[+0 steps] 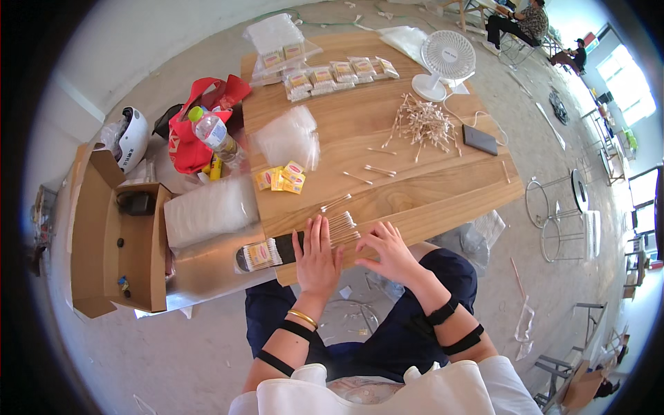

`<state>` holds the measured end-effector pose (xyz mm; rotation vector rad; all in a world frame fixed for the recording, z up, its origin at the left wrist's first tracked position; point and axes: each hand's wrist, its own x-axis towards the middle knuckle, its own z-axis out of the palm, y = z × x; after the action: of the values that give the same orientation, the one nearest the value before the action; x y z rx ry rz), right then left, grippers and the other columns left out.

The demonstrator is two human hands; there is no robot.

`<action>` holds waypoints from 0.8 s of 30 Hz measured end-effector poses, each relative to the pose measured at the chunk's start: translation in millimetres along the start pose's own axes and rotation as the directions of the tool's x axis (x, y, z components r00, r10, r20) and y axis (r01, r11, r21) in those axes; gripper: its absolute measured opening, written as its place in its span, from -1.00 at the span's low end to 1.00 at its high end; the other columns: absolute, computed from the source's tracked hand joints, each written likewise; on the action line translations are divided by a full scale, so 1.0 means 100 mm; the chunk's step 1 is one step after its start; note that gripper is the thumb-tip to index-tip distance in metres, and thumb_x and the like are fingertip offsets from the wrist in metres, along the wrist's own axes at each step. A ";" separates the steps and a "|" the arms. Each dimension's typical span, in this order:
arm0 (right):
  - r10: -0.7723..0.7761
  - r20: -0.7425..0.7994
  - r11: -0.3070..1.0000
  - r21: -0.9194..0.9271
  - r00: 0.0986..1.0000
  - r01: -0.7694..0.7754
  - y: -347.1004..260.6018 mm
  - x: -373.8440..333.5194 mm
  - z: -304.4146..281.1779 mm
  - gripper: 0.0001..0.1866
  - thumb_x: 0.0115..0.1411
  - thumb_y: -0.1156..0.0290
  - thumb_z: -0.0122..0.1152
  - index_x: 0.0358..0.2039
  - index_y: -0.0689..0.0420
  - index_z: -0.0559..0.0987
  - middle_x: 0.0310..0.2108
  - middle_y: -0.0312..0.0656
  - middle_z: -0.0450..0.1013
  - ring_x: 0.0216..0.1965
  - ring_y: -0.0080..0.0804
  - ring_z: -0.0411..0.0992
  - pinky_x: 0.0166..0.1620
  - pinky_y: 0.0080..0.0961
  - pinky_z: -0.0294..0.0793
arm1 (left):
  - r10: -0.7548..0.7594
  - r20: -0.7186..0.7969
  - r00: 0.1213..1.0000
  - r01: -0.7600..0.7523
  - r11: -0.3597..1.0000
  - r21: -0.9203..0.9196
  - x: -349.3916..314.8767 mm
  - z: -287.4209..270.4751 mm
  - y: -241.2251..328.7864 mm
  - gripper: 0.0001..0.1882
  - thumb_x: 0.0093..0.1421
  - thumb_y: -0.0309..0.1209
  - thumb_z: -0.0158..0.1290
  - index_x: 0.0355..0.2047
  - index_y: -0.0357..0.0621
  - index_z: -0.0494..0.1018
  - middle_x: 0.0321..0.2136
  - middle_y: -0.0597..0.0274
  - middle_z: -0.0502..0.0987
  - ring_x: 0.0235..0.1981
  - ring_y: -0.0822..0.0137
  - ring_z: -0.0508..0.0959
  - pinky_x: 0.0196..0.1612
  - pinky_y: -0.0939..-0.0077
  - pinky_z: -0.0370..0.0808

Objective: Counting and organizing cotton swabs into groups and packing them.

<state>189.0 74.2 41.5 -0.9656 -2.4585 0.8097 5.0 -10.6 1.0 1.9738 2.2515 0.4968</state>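
Your left hand (317, 252) lies flat, fingers spread, at the near edge of the table (443, 200), gripping nothing, its fingertips at a row of cotton swabs (341, 227) lined up side by side. Your right hand (389, 250) hovers just beside it with fingers curled loosely over the same row; whether it pinches a swab, the frame does not show. To your left, a dark strip (266, 253) carrying yellow-labelled packets overhangs the table's corner.

Farther in, a few yellow sachets (281, 179) sit near a stack of clear bags (287, 137), and single swabs (379, 169) lie scattered across the boards. Beyond them a loose swab heap (423, 123) sits before a small white fan (445, 63), with filled packets (332, 75) ranged along the far edge and a dark flat device (480, 140) to the right. A red bag (200, 124) with a water bottle (216, 135) and an open carton (117, 235) stand off to your left.

The row lies close to the table's edge: a sideways nudge from either palm would likely roll swabs onto your lap or the floor. The fan, if running, could scatter the light bags.
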 end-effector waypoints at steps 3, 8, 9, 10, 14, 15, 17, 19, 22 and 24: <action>0.065 -0.078 0.997 0.050 0.995 -0.061 0.09 -0.08 0.03 -0.86 0.12 0.34 0.38 -0.33 0.03 0.60 -0.21 -0.21 0.42 -0.05 -0.11 0.36 0.05 -0.19 0.35 | -0.008 0.027 1.000 0.009 1.000 -0.004 0.02 -0.04 0.03 -0.24 0.39 -0.07 -0.11 0.45 -0.26 0.03 0.43 0.08 0.11 0.49 0.07 0.04 0.50 -0.11 -0.13; 0.235 -0.281 0.972 0.073 0.930 -0.224 0.20 -0.10 0.07 -0.89 0.12 0.40 0.34 -0.34 0.08 0.60 -0.31 -0.16 0.44 -0.14 -0.08 0.41 -0.03 -0.21 0.41 | -0.020 -0.043 0.999 0.014 0.992 -0.124 0.02 -0.07 -0.01 -0.20 0.32 -0.20 -0.03 0.45 -0.29 -0.03 0.42 -0.03 0.10 0.49 0.05 0.04 0.50 -0.09 -0.12; 0.236 -0.284 0.972 0.073 0.929 -0.225 0.20 -0.07 0.07 -0.89 0.12 0.40 0.34 -0.34 0.08 0.60 -0.31 -0.16 0.44 -0.14 -0.08 0.41 -0.03 -0.21 0.41 | -0.016 -0.044 0.999 0.010 0.992 -0.124 0.02 -0.07 -0.02 -0.20 0.32 -0.20 -0.03 0.45 -0.29 -0.03 0.42 -0.03 0.10 0.49 0.05 0.04 0.50 -0.09 -0.12; 0.225 -0.294 0.974 0.043 0.929 -0.222 0.22 -0.02 0.06 -0.90 0.12 0.41 0.32 -0.33 0.08 0.60 -0.30 -0.16 0.45 -0.14 -0.07 0.41 -0.04 -0.21 0.42 | -0.008 -0.061 0.998 -0.001 0.988 -0.152 0.02 -0.07 -0.02 -0.17 0.29 -0.20 0.01 0.45 -0.31 -0.04 0.42 -0.08 0.10 0.48 0.03 0.05 0.49 -0.08 -0.11; 0.159 -0.305 0.987 0.020 0.939 -0.160 0.24 0.41 0.07 -0.88 0.11 0.43 0.29 -0.31 0.08 0.62 -0.26 -0.14 0.47 -0.13 -0.05 0.42 -0.02 -0.19 0.43 | -0.012 -0.078 0.997 -0.003 0.981 -0.196 0.03 -0.05 -0.05 -0.10 0.21 -0.20 0.11 0.43 -0.37 -0.03 0.41 -0.19 0.08 0.47 -0.04 0.06 0.49 -0.07 -0.09; 0.157 -0.305 0.987 0.023 0.939 -0.158 0.25 0.54 0.09 -0.88 0.11 0.43 0.29 -0.31 0.08 0.62 -0.26 -0.14 0.47 -0.13 -0.05 0.42 -0.02 -0.19 0.43 | -0.014 -0.078 0.997 -0.002 0.981 -0.193 0.03 -0.06 -0.06 -0.10 0.21 -0.20 0.11 0.43 -0.37 -0.03 0.41 -0.19 0.08 0.47 -0.04 0.06 0.49 -0.07 -0.09; 0.077 -0.342 0.997 0.036 0.937 -0.068 0.28 0.74 0.11 -0.87 0.09 0.43 0.30 -0.31 0.07 0.63 -0.25 -0.16 0.47 -0.12 -0.06 0.43 0.01 -0.17 0.44 | 0.001 -0.084 0.996 -0.019 0.976 -0.215 0.03 -0.05 -0.05 -0.05 0.16 -0.22 0.17 0.42 -0.38 -0.04 0.40 -0.22 0.08 0.46 -0.06 0.06 0.48 -0.08 -0.07; 0.059 -0.337 0.998 0.037 0.940 -0.050 0.27 0.90 0.17 -0.87 0.08 0.44 0.31 -0.31 0.06 0.63 -0.25 -0.17 0.47 -0.11 -0.06 0.43 0.02 -0.17 0.44 | -0.009 -0.072 0.997 -0.009 0.971 -0.238 0.03 -0.08 -0.06 -0.04 0.16 -0.25 0.18 0.43 -0.36 -0.07 0.41 -0.21 0.07 0.46 -0.08 0.06 0.48 -0.08 -0.06; 0.068 -0.307 0.998 0.023 0.949 -0.064 0.29 0.96 0.18 -0.87 0.07 0.45 0.32 -0.32 0.05 0.64 -0.24 -0.18 0.48 -0.10 -0.07 0.43 0.03 -0.17 0.44 | -0.006 -0.063 0.998 -0.011 0.962 -0.273 0.04 -0.11 -0.06 -0.01 0.15 -0.28 0.20 0.44 -0.34 -0.09 0.41 -0.21 0.06 0.45 -0.10 0.07 0.47 -0.09 -0.02; 0.091 -0.275 0.996 0.014 0.957 -0.091 0.29 0.97 0.19 -0.87 0.07 0.45 0.33 -0.32 0.04 0.65 -0.25 -0.18 0.47 -0.10 -0.08 0.43 0.02 -0.18 0.45 | -0.004 -0.064 0.998 -0.015 0.959 -0.282 0.04 -0.13 -0.09 -0.01 0.14 -0.28 0.20 0.44 -0.34 -0.10 0.41 -0.22 0.06 0.45 -0.11 0.08 0.46 -0.09 0.00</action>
<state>126.1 152.9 21.4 -1.1167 -2.1891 0.6555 -7.6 -10.2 10.7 1.8447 2.0715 0.8414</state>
